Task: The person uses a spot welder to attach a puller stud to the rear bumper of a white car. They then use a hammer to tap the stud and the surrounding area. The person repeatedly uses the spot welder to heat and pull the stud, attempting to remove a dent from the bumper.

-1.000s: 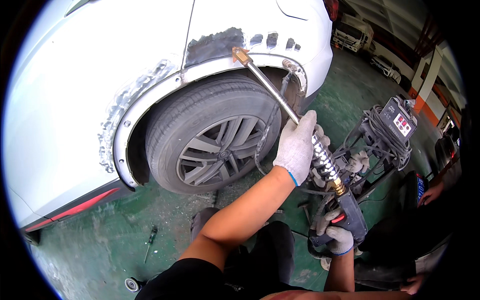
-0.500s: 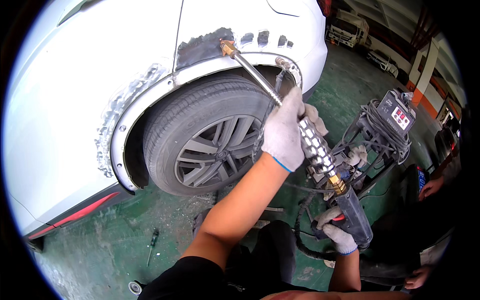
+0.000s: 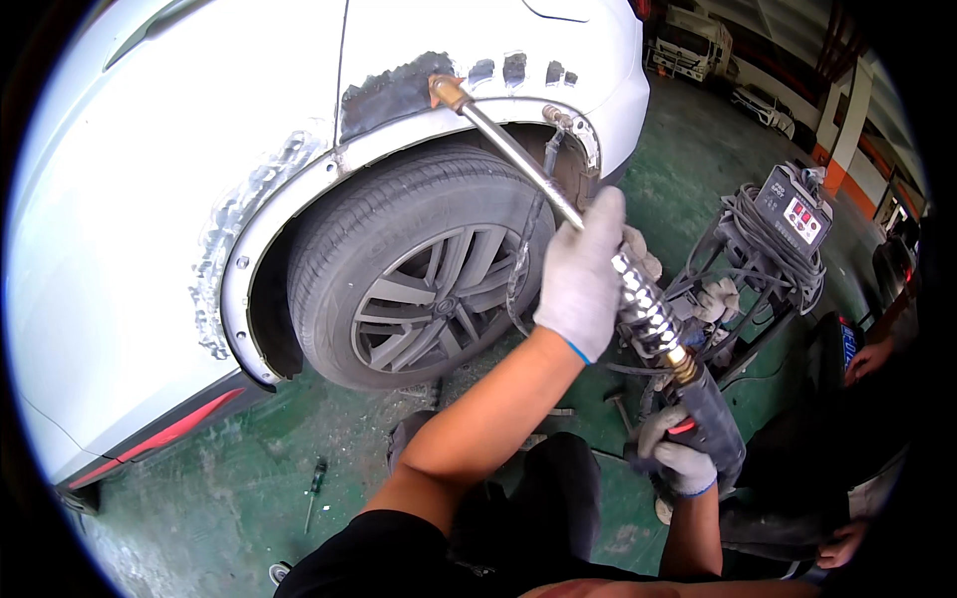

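A spot-welding dent puller (image 3: 518,159) with a long metal shaft slants across the middle of the view. Its copper-coloured tip (image 3: 446,92) lies over the right end of a dark bare-metal patch (image 3: 399,92) above the wheel arch; contact cannot be told. My gloved left hand (image 3: 586,284) is wrapped around the puller at the front of its dimpled chrome sliding weight (image 3: 648,309), fingers partly hidden. Lower right, my gloved right hand (image 3: 680,453) grips the black gun handle (image 3: 713,414), near a red trigger. Smaller dark patches (image 3: 514,70) dot the white car panel (image 3: 239,90).
The tyre (image 3: 329,269) sits below the arch. A second clamp with cable (image 3: 555,120) is fixed at the arch's right. A welding unit (image 3: 793,214) with coiled cables stands on a cart to the right. A screwdriver (image 3: 316,483) lies on the green floor. Another person's hand (image 3: 869,359) shows far right.
My left hand and the chrome weight have slid back along the shaft, toward the gun. The tip stays at the dark patch's right end. The whole view has shifted slightly.
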Demonstrator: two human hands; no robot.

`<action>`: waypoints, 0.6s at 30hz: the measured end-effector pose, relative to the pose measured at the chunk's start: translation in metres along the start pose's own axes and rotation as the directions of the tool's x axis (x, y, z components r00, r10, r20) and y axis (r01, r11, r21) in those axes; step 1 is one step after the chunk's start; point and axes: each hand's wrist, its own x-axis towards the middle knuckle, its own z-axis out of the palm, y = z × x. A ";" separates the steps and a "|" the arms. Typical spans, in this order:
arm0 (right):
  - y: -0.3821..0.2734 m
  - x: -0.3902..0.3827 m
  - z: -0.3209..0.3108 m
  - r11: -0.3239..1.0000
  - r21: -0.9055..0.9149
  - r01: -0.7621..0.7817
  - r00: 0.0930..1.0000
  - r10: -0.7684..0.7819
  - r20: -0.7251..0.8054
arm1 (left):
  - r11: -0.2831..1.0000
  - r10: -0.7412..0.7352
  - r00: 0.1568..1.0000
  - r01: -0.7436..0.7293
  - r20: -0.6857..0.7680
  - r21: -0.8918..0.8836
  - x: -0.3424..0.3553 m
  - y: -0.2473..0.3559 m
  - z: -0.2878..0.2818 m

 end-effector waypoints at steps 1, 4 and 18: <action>0.004 0.000 0.002 0.959 0.277 -0.068 0.997 0.052 0.063 | 0.989 0.049 0.994 -0.034 -0.098 0.147 -0.004 -0.005 0.005; 0.009 -0.001 -0.007 0.999 -0.012 -0.051 0.998 0.051 0.045 | 1.000 -0.011 0.999 0.011 0.033 0.004 0.006 -0.011 -0.008; -0.013 -0.006 0.017 0.961 -0.273 -0.035 0.990 -0.005 -0.144 | 0.976 0.036 0.991 -0.007 0.131 -0.217 0.024 0.021 -0.019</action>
